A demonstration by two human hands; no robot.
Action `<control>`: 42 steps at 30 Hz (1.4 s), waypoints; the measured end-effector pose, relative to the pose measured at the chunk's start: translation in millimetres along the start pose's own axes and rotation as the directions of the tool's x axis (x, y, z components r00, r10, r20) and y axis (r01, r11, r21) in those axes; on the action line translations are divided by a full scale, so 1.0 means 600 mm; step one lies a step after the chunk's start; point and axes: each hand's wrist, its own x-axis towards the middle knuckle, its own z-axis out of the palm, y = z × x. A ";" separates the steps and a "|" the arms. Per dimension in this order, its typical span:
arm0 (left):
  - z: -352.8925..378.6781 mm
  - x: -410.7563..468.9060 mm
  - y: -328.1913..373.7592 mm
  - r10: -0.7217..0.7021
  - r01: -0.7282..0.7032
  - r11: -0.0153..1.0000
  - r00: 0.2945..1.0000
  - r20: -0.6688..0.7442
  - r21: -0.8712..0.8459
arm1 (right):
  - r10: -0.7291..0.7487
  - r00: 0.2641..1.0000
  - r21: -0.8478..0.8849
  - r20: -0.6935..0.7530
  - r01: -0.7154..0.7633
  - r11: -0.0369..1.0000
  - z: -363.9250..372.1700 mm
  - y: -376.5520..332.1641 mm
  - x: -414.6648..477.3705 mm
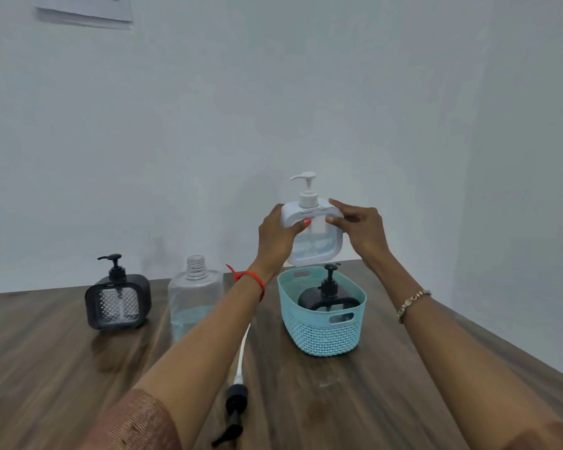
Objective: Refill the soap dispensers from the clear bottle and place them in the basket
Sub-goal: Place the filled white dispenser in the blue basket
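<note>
- We hold the white dispenser [317, 246] upright in the air, its base just above the far rim of the basket [325, 336]. Its pump is fitted, and a shallow layer of bluish liquid shows through the front window.
- Our left grip [275, 237] curls round the upper left corner with the thumb across the front. Our right grip [361, 228] pinches the upper right corner, so both are holding the white dispenser.
- To do this step well, we judge it best to keep the dispenser level and lower it straight down into the free space at the far end of the basket.
- The fit looks tight beside the black dispenser [325, 300] in the basket. We would watch that the two pump heads do not catch, and let go only once the base rests on the basket floor.
- The basket holds that one black dispenser, pump on. We cannot tell how full it is.
- The clear bottle [194, 297] stands on the bench [403, 384] to the left of the basket, cap off, with bluish liquid in its lower part.
- A second black dispenser [117, 300] stands further left with its pump on. We cannot read its level through the dotted window, and we judge it is next for refilling.
- A loose black pump [236, 401] with a white tube lies on the bench near us.
</note>
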 end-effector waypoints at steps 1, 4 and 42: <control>0.009 0.007 -0.009 -0.012 0.012 1.000 1.000 0.020 -0.005 | 0.002 1.000 -0.017 0.007 -0.002 1.000 -0.005 0.013 0.010; 0.030 0.019 -0.034 -0.061 0.062 0.998 0.996 0.060 -0.016 | 0.017 0.999 -0.072 0.048 -0.013 0.997 -0.015 0.050 0.035; 0.024 -0.028 -0.156 -0.385 0.192 0.877 0.830 0.403 0.440 | 0.279 0.901 -0.586 0.332 -0.035 0.810 -0.037 0.161 -0.019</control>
